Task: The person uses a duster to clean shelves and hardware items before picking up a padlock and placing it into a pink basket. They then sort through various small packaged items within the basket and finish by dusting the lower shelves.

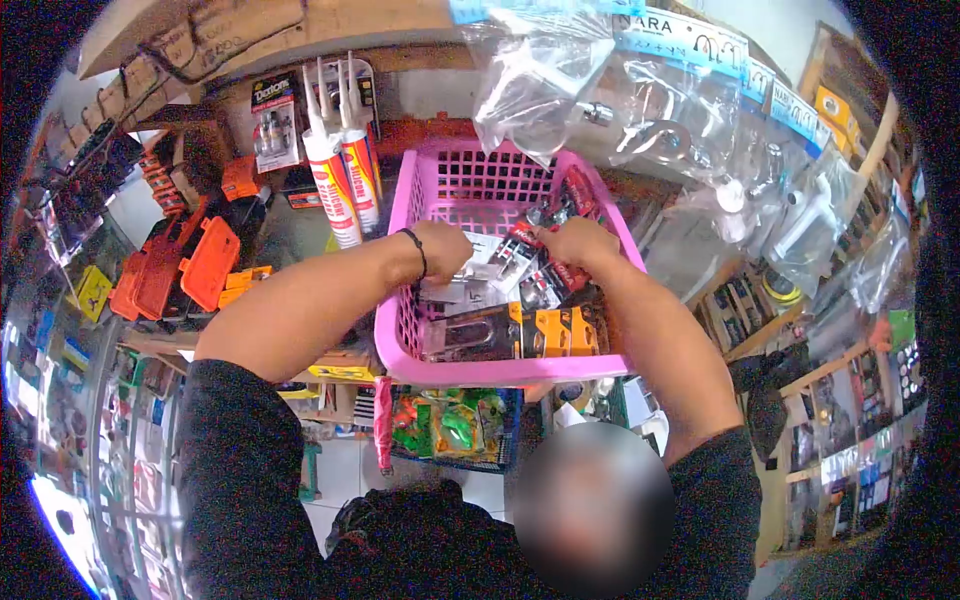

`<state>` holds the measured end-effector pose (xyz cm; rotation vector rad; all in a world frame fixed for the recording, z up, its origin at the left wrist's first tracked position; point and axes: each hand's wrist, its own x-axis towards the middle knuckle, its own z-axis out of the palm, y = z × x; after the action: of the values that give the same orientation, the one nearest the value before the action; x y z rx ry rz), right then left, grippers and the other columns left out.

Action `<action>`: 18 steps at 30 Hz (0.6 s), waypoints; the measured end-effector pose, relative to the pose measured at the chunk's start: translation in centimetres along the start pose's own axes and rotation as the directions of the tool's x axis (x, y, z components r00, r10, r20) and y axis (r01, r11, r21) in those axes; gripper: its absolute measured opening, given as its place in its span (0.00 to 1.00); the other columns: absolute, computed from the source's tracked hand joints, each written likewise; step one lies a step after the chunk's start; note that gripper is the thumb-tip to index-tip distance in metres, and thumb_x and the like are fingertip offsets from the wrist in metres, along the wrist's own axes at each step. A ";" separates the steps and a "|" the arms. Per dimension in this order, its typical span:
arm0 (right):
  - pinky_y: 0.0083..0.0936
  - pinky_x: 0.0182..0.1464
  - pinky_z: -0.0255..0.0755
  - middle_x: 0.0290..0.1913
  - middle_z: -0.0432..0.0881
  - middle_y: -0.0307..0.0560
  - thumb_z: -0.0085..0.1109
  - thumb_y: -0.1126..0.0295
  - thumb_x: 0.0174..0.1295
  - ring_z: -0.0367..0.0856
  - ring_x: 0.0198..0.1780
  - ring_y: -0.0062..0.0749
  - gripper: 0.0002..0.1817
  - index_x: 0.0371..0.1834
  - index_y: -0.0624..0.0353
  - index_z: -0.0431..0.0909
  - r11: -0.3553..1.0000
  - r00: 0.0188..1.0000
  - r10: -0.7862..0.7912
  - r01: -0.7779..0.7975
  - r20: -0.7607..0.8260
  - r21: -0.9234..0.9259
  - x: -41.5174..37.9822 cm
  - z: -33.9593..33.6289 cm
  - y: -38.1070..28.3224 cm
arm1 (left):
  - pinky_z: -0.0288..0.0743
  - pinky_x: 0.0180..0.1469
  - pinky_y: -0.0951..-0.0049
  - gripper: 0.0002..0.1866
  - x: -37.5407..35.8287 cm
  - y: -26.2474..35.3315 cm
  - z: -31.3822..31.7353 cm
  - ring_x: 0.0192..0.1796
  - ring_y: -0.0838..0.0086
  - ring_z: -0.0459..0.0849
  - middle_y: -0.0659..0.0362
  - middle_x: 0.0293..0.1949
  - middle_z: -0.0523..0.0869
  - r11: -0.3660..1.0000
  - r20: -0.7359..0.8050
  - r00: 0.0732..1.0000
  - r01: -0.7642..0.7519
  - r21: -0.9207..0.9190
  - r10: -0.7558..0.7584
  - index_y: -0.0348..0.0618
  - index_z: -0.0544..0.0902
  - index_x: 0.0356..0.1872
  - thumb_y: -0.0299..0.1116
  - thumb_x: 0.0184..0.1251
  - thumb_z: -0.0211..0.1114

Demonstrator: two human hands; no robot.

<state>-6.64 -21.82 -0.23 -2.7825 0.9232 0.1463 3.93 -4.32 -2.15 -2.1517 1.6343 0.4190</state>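
Observation:
A pink plastic basket [392,320] with openwork walls stands in front of me, and both my hands are inside it. My left hand [443,250], with a dark band at the wrist, is curled closed over a white package [485,250] at the left. What its fingers hold, if anything, is hidden. Over at the right, my right hand [580,245] has its fingers closed on a red-and-black package [560,280] among several similar ones. Toward the basket's near side lie packs with yellow-and-black cards [560,332], one with a clear front.
Two silicone tubes [335,195] stand left of the basket, beside orange cases [210,262]. Clear bags with metal fittings [670,120] hang at the upper right. Below, a dark basket [510,430] holds green and orange packets. Stocked shelves line both sides.

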 end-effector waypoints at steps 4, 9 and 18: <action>0.36 0.50 0.66 0.46 0.76 0.54 0.42 0.36 0.50 0.74 0.50 0.47 0.36 0.41 0.60 0.77 0.996 0.999 0.017 -0.020 -0.040 -0.086 0.2 0.2 -0.5 | 0.73 0.38 0.58 0.14 -1.0 0.0 0.0 0.38 0.57 0.80 0.50 0.30 0.80 0.996 -0.409 0.908 0.089 -0.012 -0.086 0.46 0.79 0.31 0.28 0.37 0.61; 0.34 0.48 0.69 0.46 0.77 0.53 0.48 0.42 0.50 0.74 0.50 0.42 0.30 0.41 0.57 0.78 0.961 0.996 -0.052 0.029 -0.075 -0.274 1.3 1.3 -0.9 | 0.73 0.36 0.60 0.11 0.7 -0.6 0.1 0.36 0.58 0.79 0.50 0.28 0.80 0.997 -0.726 0.684 0.021 -0.081 -0.073 0.45 0.79 0.27 0.27 0.36 0.60; 0.38 0.53 0.64 0.55 0.67 0.52 0.54 0.46 0.48 0.62 0.59 0.48 0.30 0.48 0.58 0.73 0.939 0.977 -0.135 0.073 -0.165 -0.335 1.2 3.0 -1.2 | 0.71 0.42 0.62 0.09 3.3 -0.7 0.8 0.40 0.57 0.78 0.51 0.33 0.79 0.862 -0.701 0.677 -0.197 -0.466 -0.224 0.45 0.80 0.30 0.25 0.42 0.59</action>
<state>-5.04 -20.95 -3.14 -3.1931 0.8553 0.0239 5.49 -6.55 -4.35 -3.0121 2.0853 -0.0982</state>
